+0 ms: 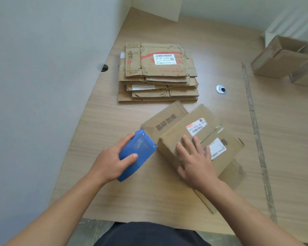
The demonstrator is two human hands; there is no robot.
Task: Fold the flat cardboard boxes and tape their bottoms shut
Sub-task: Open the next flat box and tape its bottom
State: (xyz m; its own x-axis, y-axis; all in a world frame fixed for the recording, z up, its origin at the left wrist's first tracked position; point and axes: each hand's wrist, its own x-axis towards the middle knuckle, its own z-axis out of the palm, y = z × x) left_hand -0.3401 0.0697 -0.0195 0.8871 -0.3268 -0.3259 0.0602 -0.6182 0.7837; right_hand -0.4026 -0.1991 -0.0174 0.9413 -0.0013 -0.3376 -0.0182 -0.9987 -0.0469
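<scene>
box (pixel 176 135), folded, bottom up on the table (pixel 114 121), right of centre. our left grip (pixel 110 162) clasps the blue dispenser (pixel 137 151) at its left corner; right grip (pixel 194 160) lies open, flat on top. we judge the seam runs far-right.

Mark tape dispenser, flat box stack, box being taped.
tape dispenser (pixel 138 153), head view, blue cover.
flat box stack (pixel 158 71), head view, top sheet below its label.
box being taped (pixel 174 134), head view, bare top face.
</scene>
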